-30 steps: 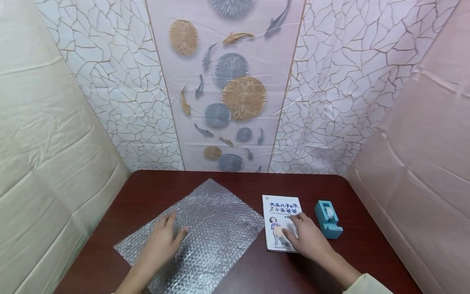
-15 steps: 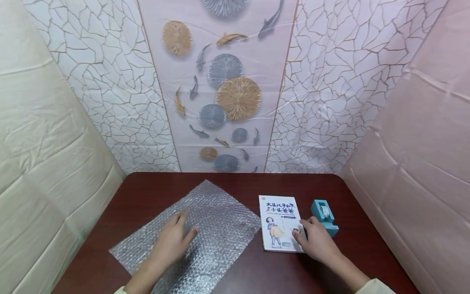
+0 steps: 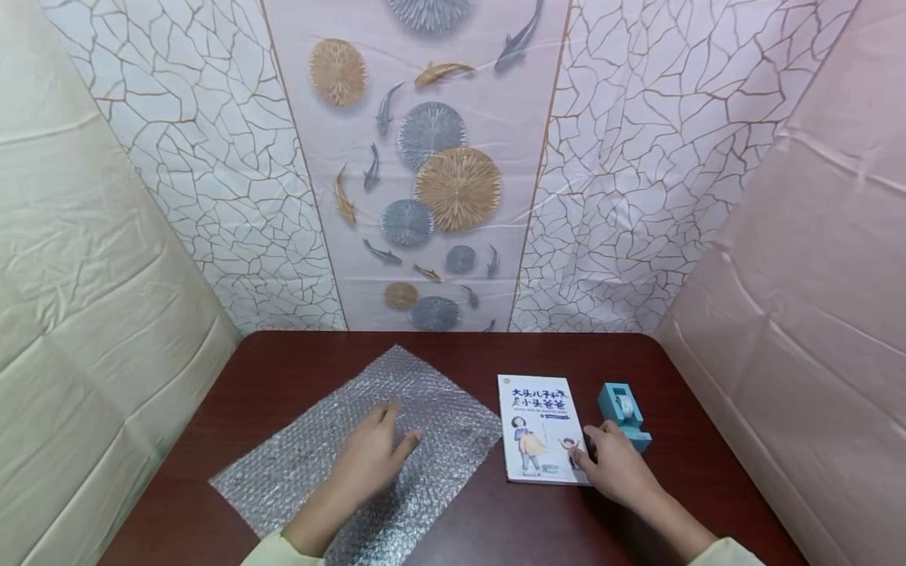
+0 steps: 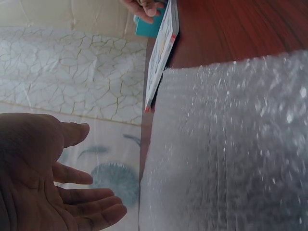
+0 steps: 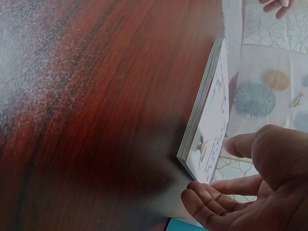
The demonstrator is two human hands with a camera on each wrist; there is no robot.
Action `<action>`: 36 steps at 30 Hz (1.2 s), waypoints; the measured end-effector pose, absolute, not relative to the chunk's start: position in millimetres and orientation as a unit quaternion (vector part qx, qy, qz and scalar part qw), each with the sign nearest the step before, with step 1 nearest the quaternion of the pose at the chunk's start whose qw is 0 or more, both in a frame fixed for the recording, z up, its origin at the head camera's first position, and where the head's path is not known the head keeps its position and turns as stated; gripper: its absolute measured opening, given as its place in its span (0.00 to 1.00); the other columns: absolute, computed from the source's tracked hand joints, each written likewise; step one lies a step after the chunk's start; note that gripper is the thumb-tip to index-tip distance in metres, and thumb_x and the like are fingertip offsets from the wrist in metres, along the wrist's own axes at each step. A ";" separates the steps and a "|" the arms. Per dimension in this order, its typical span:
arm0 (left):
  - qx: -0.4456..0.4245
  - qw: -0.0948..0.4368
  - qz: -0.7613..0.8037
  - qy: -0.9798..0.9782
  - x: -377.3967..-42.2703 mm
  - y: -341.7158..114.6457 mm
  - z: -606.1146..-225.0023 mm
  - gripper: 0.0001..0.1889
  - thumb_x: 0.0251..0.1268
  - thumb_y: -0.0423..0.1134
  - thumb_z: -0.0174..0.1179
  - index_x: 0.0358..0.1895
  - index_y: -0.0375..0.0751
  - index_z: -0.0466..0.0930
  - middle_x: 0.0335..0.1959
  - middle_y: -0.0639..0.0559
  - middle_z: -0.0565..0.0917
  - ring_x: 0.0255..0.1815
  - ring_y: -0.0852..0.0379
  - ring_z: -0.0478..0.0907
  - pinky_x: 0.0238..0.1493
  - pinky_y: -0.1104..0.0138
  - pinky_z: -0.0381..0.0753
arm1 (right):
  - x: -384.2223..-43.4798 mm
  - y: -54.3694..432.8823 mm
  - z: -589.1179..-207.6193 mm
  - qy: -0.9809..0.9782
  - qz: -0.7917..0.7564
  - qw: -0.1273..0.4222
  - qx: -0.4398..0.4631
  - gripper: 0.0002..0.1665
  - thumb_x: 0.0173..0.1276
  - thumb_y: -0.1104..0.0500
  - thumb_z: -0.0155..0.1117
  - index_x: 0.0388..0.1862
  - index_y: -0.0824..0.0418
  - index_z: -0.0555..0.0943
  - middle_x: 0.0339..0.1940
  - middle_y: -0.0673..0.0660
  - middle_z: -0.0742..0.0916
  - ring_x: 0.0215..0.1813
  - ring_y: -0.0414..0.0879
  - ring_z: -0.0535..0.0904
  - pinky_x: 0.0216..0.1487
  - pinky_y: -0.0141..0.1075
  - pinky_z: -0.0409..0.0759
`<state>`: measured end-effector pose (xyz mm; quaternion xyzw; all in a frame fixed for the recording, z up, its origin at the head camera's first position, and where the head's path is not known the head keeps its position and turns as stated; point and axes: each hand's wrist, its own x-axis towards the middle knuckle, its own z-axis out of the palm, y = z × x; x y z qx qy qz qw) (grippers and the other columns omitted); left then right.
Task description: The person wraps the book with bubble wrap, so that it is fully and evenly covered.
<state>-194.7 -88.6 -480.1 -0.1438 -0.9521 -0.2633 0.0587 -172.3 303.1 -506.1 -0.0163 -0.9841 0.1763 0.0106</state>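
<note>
A white picture book (image 3: 539,432) with a drawn cover and dark blue lettering lies flat on the table. At its right edge is my right hand (image 3: 618,465), thumb over the lower right of the cover and fingers beside the edge. In the right wrist view, the fingertips (image 5: 191,190) are right at the side of the book (image 5: 204,125). My left hand (image 3: 370,456) hovers over a sheet of bubble wrap (image 3: 432,424) with nothing in it. Its fingers are spread and relaxed in the left wrist view, beside the bubble wrap (image 4: 226,144).
A teal tape dispenser (image 3: 621,405) with a roll of clear tape stands just right of the book, close behind my right hand. The dark red table (image 3: 318,358) ends at a patterned backdrop, with cream padded walls on both sides.
My right hand has shifted from over the cover to the book's right edge. My left hand has moved right across the bubble wrap. The view has turned slightly; book and wrap stay put.
</note>
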 end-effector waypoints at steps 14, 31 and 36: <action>-0.225 0.042 -0.247 -0.941 -198.1 -44.2 -486.9 0.33 0.80 0.52 0.66 0.68 0.21 0.80 0.65 0.26 0.84 0.69 0.28 0.82 0.72 0.37 0.80 | -171.8 301.9 -508.2 -0.986 0.167 -0.006 -0.012 0.24 0.76 0.54 0.75 0.54 0.76 0.86 0.37 0.62 0.80 0.36 0.49 0.74 0.36 0.43 0.75; -0.294 0.055 -0.220 -0.929 -235.7 6.8 -561.9 0.33 0.80 0.59 0.63 0.67 0.30 0.85 0.54 0.34 0.92 0.57 0.38 0.90 0.58 0.46 0.90 | -165.0 299.2 -519.5 -0.982 0.188 -0.021 -0.023 0.21 0.77 0.55 0.74 0.52 0.75 0.86 0.37 0.61 0.78 0.35 0.49 0.73 0.34 0.41 0.74; -0.273 -0.001 -0.217 -0.937 -220.8 18.9 -527.8 0.23 0.78 0.54 0.67 0.52 0.33 0.90 0.43 0.39 0.92 0.50 0.41 0.89 0.54 0.48 0.89 | -168.5 298.6 -519.3 -0.982 0.184 -0.025 -0.030 0.18 0.78 0.56 0.73 0.49 0.73 0.87 0.37 0.60 0.77 0.35 0.48 0.73 0.34 0.40 0.74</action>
